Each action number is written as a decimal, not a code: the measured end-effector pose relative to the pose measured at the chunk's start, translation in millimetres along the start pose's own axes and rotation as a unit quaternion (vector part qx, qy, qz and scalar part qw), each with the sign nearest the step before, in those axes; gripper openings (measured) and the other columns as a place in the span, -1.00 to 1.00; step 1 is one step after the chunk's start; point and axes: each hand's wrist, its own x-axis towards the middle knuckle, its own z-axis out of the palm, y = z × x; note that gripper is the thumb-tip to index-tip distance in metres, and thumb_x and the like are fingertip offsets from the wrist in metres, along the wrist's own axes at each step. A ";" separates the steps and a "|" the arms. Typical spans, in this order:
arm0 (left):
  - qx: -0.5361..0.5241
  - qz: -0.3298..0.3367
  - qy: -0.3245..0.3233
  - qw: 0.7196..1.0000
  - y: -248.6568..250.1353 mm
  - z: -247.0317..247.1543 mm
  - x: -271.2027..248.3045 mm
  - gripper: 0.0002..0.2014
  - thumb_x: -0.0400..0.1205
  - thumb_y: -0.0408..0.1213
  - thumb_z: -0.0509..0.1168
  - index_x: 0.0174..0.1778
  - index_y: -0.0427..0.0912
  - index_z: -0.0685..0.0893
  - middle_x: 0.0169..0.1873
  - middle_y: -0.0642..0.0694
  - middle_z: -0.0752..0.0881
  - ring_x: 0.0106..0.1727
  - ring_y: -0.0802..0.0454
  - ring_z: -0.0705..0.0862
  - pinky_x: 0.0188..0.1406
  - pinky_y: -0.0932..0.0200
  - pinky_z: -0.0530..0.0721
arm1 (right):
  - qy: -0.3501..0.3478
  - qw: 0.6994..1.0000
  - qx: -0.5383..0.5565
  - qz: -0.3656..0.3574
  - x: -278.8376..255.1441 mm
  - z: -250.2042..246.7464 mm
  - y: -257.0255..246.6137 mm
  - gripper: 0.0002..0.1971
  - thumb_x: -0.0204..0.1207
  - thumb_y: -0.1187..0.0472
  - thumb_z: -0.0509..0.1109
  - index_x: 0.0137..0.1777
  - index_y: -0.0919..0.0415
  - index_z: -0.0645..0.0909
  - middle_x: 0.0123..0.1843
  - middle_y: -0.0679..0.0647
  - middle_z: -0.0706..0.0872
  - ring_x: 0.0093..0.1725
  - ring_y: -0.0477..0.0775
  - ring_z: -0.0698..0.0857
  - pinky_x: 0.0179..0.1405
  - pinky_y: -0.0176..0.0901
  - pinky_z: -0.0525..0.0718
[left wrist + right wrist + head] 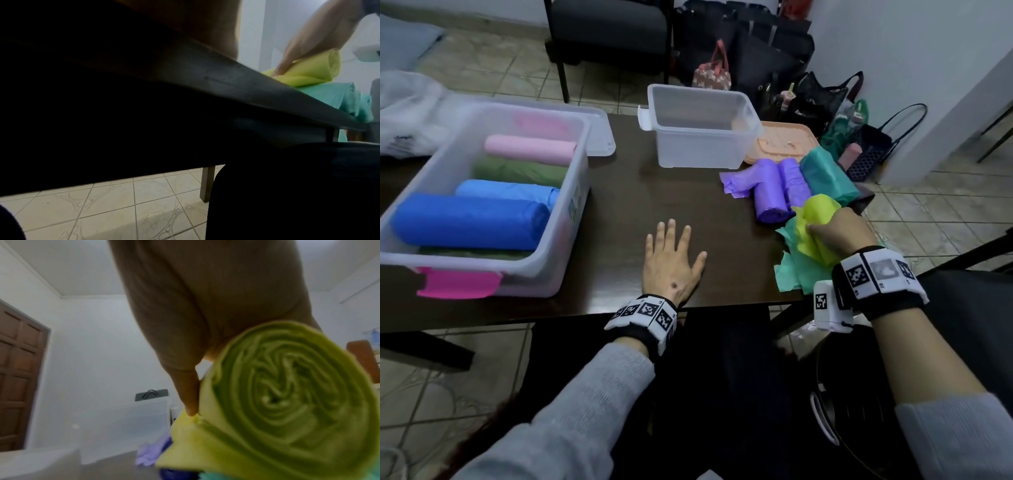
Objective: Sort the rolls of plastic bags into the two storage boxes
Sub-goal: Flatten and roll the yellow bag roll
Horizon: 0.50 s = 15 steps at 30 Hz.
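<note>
My right hand (832, 231) grips a yellow roll of bags (816, 222) at the table's right edge; its spiral end (287, 395) fills the right wrist view. The roll (308, 71) sits just above a teal roll (333, 97). Two purple rolls (777, 192) and another teal roll (825, 174) lie beside it. My left hand (673, 260) rests flat on the dark table (640, 192), fingers spread, holding nothing. The large clear box (571, 192) at left holds pink (530, 149), green and blue rolls (469, 222). The smaller clear box (698, 126) at the back stands empty.
An orange lid (784, 140) lies behind the loose rolls. A clear lid (602, 137) lies behind the large box. Bags (825, 96) crowd the floor beyond the table's right corner. A dark chair (969, 308) stands at my right.
</note>
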 end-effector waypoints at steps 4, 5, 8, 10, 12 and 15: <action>-0.018 0.006 0.005 1.000 -1.0 1.5 0.4 -0.39 0.72 0.14 -0.11 0.66 -0.05 0.08 0.67 -0.15 -0.02 0.68 -0.07 -0.13 0.64 0.00 -0.21 | -0.027 0.991 0.067 -0.111 -25.0 -1.0 -33.0 -0.38 0.56 -0.07 0.35 0.35 0.50 0.45 0.29 0.39 0.58 0.27 0.34 0.57 0.04 -0.01 0.47; -0.040 0.007 0.005 0.999 -1.2 0.9 0.8 -0.40 0.72 0.13 -0.11 0.65 -0.07 0.12 0.67 -0.15 0.00 0.68 -0.06 -0.12 0.63 0.02 -0.21 | -0.041 0.985 0.105 -0.134 -30.1 1.0 -43.9 -0.41 0.55 -0.09 0.35 0.30 0.47 0.50 0.24 0.36 0.62 0.21 0.32 0.61 0.00 -0.03 0.51; -0.217 -0.016 0.034 0.976 -3.5 -11.3 2.7 -0.49 0.74 0.02 -0.01 0.55 -0.17 0.37 0.62 -0.17 0.23 0.66 -0.05 0.09 0.60 0.13 -0.05 | -0.097 0.953 0.232 -0.167 -44.3 9.4 -76.1 -0.47 0.54 -0.09 0.36 0.23 0.42 0.56 0.13 0.25 0.70 0.05 0.22 0.70 0.09 0.04 0.65; -0.349 -0.065 0.104 0.929 -3.3 -24.9 1.7 -0.58 0.74 -0.04 0.05 0.38 -0.23 0.52 0.43 -0.21 0.50 0.48 -0.08 0.41 0.41 0.21 0.24 | -0.161 0.907 0.354 -0.161 -54.9 18.3 -94.9 -0.54 0.59 0.01 0.34 0.24 0.45 0.55 0.06 0.26 0.74 -0.09 0.12 0.73 0.03 -0.01 0.69; -0.434 -0.161 0.123 0.878 0.3 -37.9 0.7 -0.59 0.73 0.06 0.01 0.07 -0.21 0.60 0.12 -0.23 0.66 0.18 -0.11 0.61 0.12 0.16 0.44 | -0.224 0.842 0.469 -0.146 -66.5 26.3 -111.6 -0.58 0.63 0.10 0.30 0.28 0.48 0.54 0.12 0.28 0.72 -0.05 0.11 0.73 0.11 -0.03 0.69; -0.653 -0.300 -0.085 0.690 4.4 -53.9 -0.2 -0.27 0.58 0.41 -0.12 -0.08 -0.28 0.54 -0.12 -0.29 0.70 -0.10 -0.26 0.73 -0.03 -0.08 0.70 | -0.290 0.755 0.574 -0.131 -78.1 33.7 -128.7 -0.61 0.67 0.13 0.22 0.33 0.44 0.49 0.24 0.25 0.68 0.16 0.16 0.70 0.24 0.03 0.64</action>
